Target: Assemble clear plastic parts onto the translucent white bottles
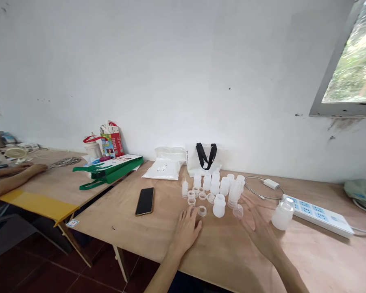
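My left hand rests on the plywood table top, its fingertips just left of a translucent plastic ring and holding nothing. My right hand hovers with fingers spread, empty, between a clear plastic cup and a white plastic bottle. Several frosted plastic bottles stand grouped in front of me, with several small rings scattered at their left. A slim pointed-tip bottle stands at the group's left edge.
A black smartphone lies left of the bottles. A white power strip and a coiled cable with adapter lie to the right. White packets and bags line the wall. A co-worker's hand rests on the adjoining table.
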`<state>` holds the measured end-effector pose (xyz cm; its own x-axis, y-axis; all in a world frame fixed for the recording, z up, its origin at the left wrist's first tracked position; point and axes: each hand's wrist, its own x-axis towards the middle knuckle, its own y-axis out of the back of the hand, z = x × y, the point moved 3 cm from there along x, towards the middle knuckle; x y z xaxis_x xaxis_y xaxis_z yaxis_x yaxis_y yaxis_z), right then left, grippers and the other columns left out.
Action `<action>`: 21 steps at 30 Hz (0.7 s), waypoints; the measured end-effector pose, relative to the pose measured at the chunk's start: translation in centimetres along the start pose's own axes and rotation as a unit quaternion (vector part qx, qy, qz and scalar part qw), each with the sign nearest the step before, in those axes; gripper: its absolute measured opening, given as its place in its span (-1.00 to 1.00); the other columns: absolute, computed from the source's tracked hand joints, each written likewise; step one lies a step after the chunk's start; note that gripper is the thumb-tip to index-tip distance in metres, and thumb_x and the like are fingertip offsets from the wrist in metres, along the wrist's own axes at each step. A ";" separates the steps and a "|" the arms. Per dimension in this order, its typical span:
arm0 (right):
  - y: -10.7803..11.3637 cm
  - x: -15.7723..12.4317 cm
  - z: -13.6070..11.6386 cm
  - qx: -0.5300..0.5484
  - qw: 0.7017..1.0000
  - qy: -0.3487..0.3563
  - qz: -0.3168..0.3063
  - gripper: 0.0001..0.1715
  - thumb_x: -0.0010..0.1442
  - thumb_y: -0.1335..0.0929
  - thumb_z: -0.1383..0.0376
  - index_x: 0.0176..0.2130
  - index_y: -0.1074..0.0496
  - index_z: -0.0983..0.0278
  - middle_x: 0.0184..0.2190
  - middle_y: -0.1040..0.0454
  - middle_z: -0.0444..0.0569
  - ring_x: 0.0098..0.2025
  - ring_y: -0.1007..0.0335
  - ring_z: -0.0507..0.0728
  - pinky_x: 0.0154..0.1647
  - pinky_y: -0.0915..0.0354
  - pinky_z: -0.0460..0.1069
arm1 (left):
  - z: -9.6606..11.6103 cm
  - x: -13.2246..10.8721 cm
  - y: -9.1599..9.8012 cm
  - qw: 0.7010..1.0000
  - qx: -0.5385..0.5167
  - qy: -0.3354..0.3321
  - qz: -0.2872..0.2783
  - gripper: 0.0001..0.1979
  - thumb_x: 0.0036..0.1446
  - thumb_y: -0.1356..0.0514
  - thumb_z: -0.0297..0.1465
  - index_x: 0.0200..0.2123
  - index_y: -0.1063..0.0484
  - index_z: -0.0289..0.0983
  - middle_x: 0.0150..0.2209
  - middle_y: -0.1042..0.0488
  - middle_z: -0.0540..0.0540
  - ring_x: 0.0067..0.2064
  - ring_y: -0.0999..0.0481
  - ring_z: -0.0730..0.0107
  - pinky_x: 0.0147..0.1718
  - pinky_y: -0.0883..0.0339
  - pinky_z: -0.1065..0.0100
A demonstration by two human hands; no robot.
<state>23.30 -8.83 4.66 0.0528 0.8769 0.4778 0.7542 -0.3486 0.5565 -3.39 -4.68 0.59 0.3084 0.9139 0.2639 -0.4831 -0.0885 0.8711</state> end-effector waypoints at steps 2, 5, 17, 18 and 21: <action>-1.7 -0.4 0.0 0.012 0.998 0.012 -0.065 -0.30 0.43 -0.24 -0.03 0.46 -0.06 -0.07 0.50 -0.07 -0.09 0.50 -0.02 0.30 0.47 -0.10 0.31 | 0.1 0.0 0.2 1.000 -0.004 -0.010 0.002 -0.46 0.34 -0.09 -0.39 0.36 -0.25 -0.06 0.40 -0.23 -0.17 0.33 -0.34 0.00 0.31 -0.21 -0.07; -3.6 -1.2 0.2 0.007 0.991 0.026 -0.135 -0.23 0.43 -0.26 0.00 0.50 0.03 -0.08 0.55 0.09 -0.12 0.55 0.15 0.29 0.51 0.02 0.33 | 0.2 0.0 0.4 1.000 -0.002 -0.018 0.005 -0.57 0.35 -0.09 -0.39 0.24 -0.39 -0.05 0.40 -0.22 -0.15 0.31 -0.35 -0.01 0.28 -0.23 -0.07; -6.1 -2.4 -1.8 -0.074 0.971 0.021 -0.227 -0.37 0.44 -0.21 0.14 0.43 -0.15 -0.07 0.50 -0.10 -0.12 0.44 -0.18 0.23 0.36 -0.29 0.17 | -0.2 0.7 -0.6 0.978 -0.198 -0.059 0.028 -0.98 0.28 -0.26 -0.41 -0.25 -0.50 -0.19 0.10 -0.45 -0.11 0.22 -0.36 0.15 0.19 -0.27 0.18; -6.3 -2.5 -2.1 -0.091 0.965 0.016 -0.246 -0.37 0.42 -0.22 0.14 0.42 -0.18 -0.09 0.50 -0.10 -0.14 0.42 -0.22 0.25 0.34 -0.31 0.19 | -0.1 0.7 -0.7 0.975 -0.210 -0.069 0.024 -0.99 0.27 -0.28 -0.40 -0.25 -0.52 -0.19 0.07 -0.47 -0.11 0.21 -0.36 0.16 0.18 -0.27 0.19; -6.7 -2.9 -2.7 -0.119 0.955 0.022 -0.269 -0.30 0.36 -0.28 0.18 0.42 -0.20 -0.09 0.49 -0.12 -0.16 0.36 -0.31 0.34 0.31 -0.32 0.29 | 0.2 0.7 -0.7 0.968 -0.230 -0.094 0.013 -0.98 0.24 -0.33 -0.40 -0.28 -0.56 -0.18 -0.03 -0.51 -0.08 0.12 -0.40 0.19 0.13 -0.29 0.23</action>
<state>16.34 -9.96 1.42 -0.3320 0.9376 0.1031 0.4931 0.0793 0.8663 -2.65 -4.09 0.22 0.4150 0.8213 0.3914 -0.7931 0.1159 0.5979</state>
